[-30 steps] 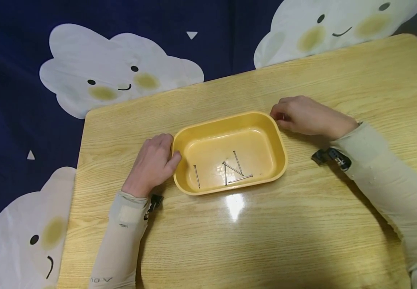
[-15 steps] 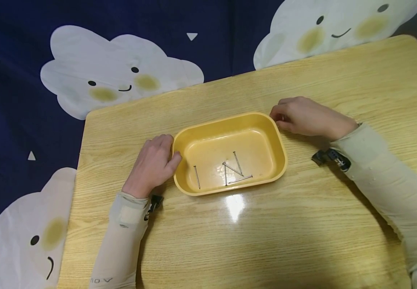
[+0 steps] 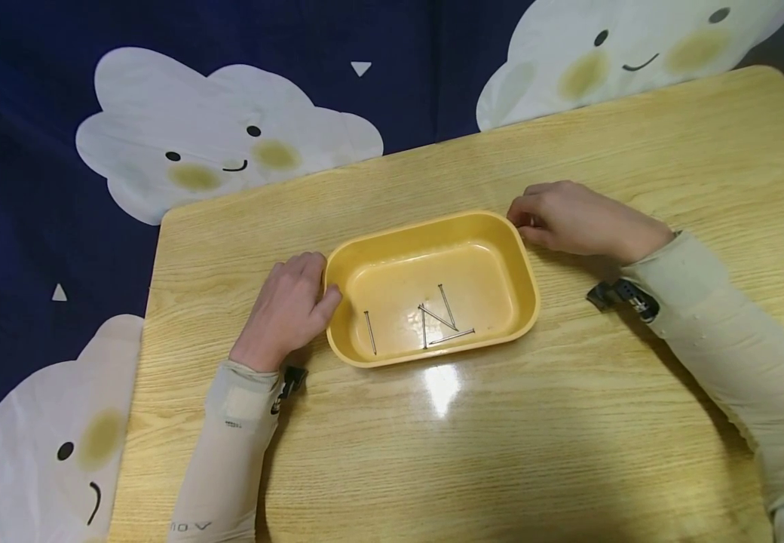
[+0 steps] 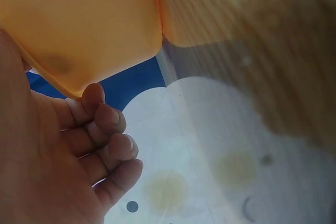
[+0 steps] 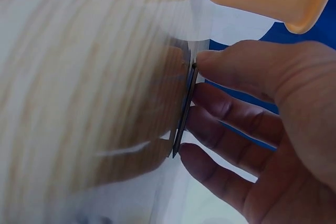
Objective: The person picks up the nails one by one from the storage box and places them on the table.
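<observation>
A yellow plastic tray (image 3: 392, 283) with rounded corners stands on the wooden table. Several steel nails lie on its floor: one nail (image 3: 370, 332) apart at the left, the others, such as a slanting nail (image 3: 439, 317), grouped right of the middle. My left hand (image 3: 285, 311) grips the tray's left end, thumb over the rim and fingers curled outside. Beside the tray's far right corner is my right hand (image 3: 571, 217), fingers bent down. In the right wrist view its thumb and fingertips hold a nail (image 5: 185, 111) along its length, low against the tabletop. The head view hides that nail.
The light wood table (image 3: 473, 452) extends around the tray, with its far edge behind. A dark blue curtain with white clouds (image 3: 222, 128) hangs beyond that edge. Black wrist cameras (image 3: 626, 296) are strapped to both sleeves.
</observation>
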A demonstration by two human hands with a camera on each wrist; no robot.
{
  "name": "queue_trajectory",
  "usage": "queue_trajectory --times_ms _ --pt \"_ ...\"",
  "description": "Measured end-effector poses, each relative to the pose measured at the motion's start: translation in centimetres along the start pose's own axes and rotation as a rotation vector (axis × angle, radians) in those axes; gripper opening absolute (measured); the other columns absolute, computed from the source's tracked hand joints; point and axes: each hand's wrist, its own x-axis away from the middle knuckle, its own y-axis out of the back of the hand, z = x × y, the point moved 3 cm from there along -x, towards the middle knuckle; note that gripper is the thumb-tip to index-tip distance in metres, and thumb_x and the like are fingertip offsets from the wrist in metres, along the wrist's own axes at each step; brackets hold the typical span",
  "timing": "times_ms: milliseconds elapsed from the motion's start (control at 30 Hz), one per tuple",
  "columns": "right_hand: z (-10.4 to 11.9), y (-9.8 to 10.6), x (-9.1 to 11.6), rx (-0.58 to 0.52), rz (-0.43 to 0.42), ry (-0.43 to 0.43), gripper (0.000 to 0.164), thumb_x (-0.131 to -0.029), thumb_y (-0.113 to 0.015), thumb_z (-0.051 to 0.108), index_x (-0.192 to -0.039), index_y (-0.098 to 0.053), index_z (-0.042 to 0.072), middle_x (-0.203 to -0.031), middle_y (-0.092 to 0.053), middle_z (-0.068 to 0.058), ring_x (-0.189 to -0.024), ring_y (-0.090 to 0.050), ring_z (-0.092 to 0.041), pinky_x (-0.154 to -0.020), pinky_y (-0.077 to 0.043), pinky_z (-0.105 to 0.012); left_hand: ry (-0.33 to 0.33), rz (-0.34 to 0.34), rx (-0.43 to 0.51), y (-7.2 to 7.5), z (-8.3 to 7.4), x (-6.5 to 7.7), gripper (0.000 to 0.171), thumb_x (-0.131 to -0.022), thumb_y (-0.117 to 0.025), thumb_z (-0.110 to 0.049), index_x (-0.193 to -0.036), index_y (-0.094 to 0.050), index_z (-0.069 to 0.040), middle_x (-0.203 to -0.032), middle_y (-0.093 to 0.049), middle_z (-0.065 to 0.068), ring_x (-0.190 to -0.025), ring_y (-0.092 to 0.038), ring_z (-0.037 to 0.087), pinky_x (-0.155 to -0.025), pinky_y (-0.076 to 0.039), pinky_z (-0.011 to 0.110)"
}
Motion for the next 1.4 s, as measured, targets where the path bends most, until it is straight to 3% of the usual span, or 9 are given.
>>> queue_trajectory --times_ms 600,1400 --pt "0.3 0.5 0.3 0.017 -0.032 0.006 0.016 -0.094 -0.067 0.01 -0.109 -0.074 0.009 -0.101 -0.071 -0.009 -0.087 -0.064 -0.023 -0.084 -0.055 -0.046 -0.002 -0.002 -0.005 0.0 0.1 0.1 0.022 -0.091 -0.048 -0.028 -0.083 -0.048 -0.008 -0.072 -0.043 0.005 -0.067 -0.043 0.026 -0.069 -0.037 0.038" --pt "3.8 3.7 1.9 0.068 -0.214 0.116 0.017 -0.091 -0.073 0.009 -0.108 -0.074 0.005 -0.104 -0.073 -0.01 -0.087 -0.068 -0.025 -0.078 -0.057 -0.047 0.001 0.002 0.003 0.1 0.0 -0.1 0.021 -0.091 -0.047 -0.027 -0.083 -0.047 -0.008 -0.073 -0.043 0.006 -0.068 -0.043 0.027 -0.07 -0.038 0.039"
